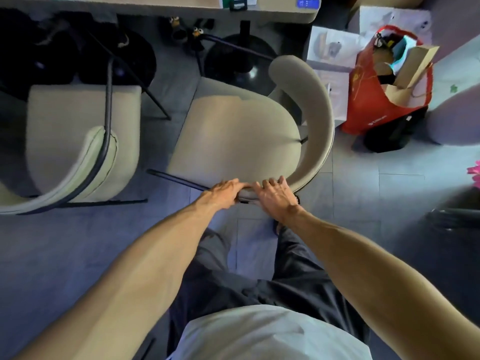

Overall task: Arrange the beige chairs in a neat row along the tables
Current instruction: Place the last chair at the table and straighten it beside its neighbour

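A beige chair point(233, 136) with a curved padded backrest stands in the middle of the view, its seat turned askew to the table point(161, 9) at the top. My left hand point(226, 192) and my right hand point(275, 194) sit side by side on the near end of its backrest, fingers curled over the rim. A second beige chair point(78, 131) with a dark metal frame stands to the left, its seat pointing at the table.
Two round black table bases point(241, 63) stand under the table. A red shopping bag point(384, 81) full of paper bags and some white bags sit on the floor at the right. A dark chair leg point(452, 216) shows at the right edge. My legs are directly below.
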